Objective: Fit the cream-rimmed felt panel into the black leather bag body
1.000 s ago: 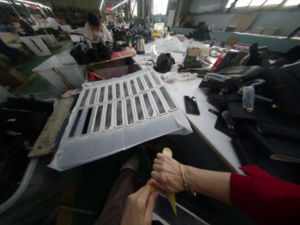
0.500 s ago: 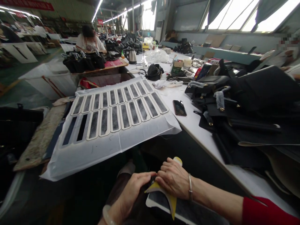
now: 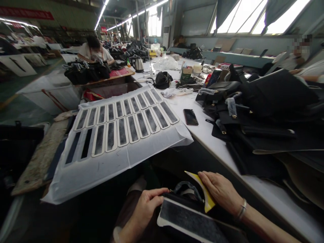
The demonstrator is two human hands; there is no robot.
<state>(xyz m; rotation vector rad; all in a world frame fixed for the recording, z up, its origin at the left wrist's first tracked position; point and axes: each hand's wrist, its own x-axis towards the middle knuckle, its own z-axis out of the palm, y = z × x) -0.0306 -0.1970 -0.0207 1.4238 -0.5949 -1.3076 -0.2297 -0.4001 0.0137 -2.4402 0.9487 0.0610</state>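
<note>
A black handbag (image 3: 177, 195) lies low in front of me, its handle (image 3: 188, 185) wrapped in clear plastic. On its near side is a dark panel (image 3: 187, 216) with a whitish border. Thumb and forefinger of my left hand (image 3: 148, 207) pinch the bag's upper left edge, at the panel's corner. My right hand (image 3: 220, 190) holds a flat yellow piece (image 3: 206, 194) with a concave edge, upright beside the right end of the handle. The palm hides part of the yellow piece, so its exact kind does not show.
Rows of dark strips with pale borders (image 3: 123, 131) lie on a white sheet (image 3: 108, 168) to the left. A phone (image 3: 190, 117) rests on the white table (image 3: 207, 143). Black bags (image 3: 273, 101) are heaped at right. A person (image 3: 95, 50) works across the way.
My right hand has moved right, away from my left hand, carrying the yellow piece past the bag's handle. The handle and more of the panel now show. My left hand stays nearly in place.
</note>
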